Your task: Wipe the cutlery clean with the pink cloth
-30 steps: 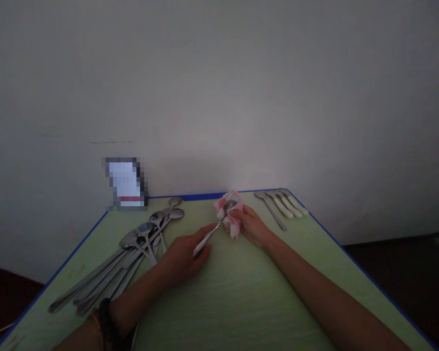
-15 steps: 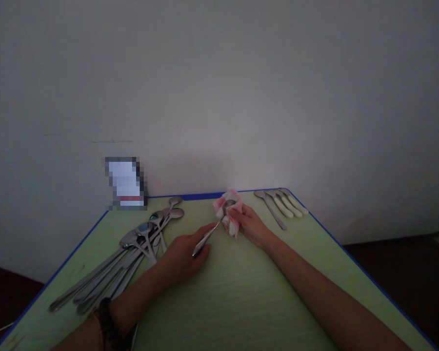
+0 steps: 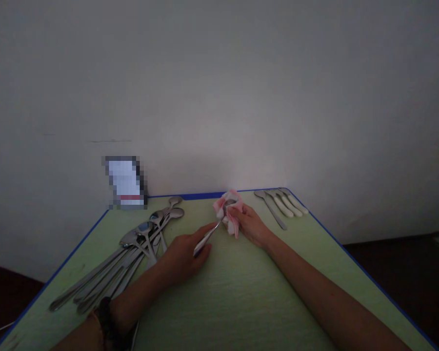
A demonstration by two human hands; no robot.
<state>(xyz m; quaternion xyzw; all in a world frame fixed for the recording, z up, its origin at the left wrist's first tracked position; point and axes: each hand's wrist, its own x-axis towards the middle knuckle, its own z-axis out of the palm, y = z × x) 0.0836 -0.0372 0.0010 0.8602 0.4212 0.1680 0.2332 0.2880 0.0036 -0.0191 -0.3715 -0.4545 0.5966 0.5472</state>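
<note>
My left hand point(image 3: 190, 251) is closed around the handle of a metal spoon point(image 3: 209, 236), which slants up and to the right. The spoon's bowl lies against a crumpled pink and white cloth point(image 3: 234, 225). In my right hand point(image 3: 251, 224) the cloth is gripped, with the thumb pressing at the spoon's bowl. Left of my left hand is a loose pile of metal spoons point(image 3: 131, 243), partly hidden by my forearm. To the right of my right hand lie a plain metal piece of cutlery point(image 3: 272, 209) and several white-handled pieces of cutlery point(image 3: 285, 207), side by side.
The green table point(image 3: 219, 302) has a blue edge and meets a pale wall point(image 3: 219, 97) at the back. A blurred-out upright device with a bright screen point(image 3: 126, 180) stands at the back left corner. Dark floor shows on both sides.
Almost nothing differs. The cloth's folds have shifted slightly around the spoon's bowl, and both hands stay in about the same place.
</note>
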